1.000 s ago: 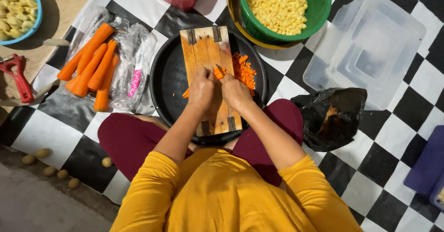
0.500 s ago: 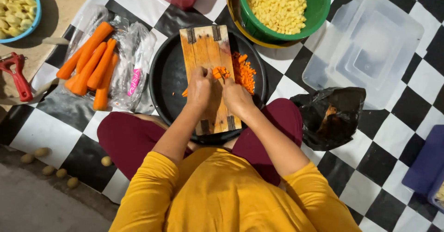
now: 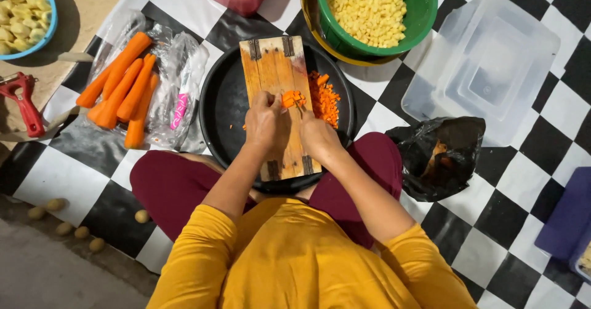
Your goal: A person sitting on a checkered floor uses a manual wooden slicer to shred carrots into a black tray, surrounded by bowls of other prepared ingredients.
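My hands have slid a bit closer to me on the wooden board (image 3: 277, 93). My left hand (image 3: 266, 121) pinches the carrot pieces (image 3: 293, 98); my right hand (image 3: 317, 135) grips a knife just beside them. My fingertips could get cut.

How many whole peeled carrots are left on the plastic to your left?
5 whole carrots visible, lying side by side on the clear plastic bag left of the black tray; overlaps could hide another.
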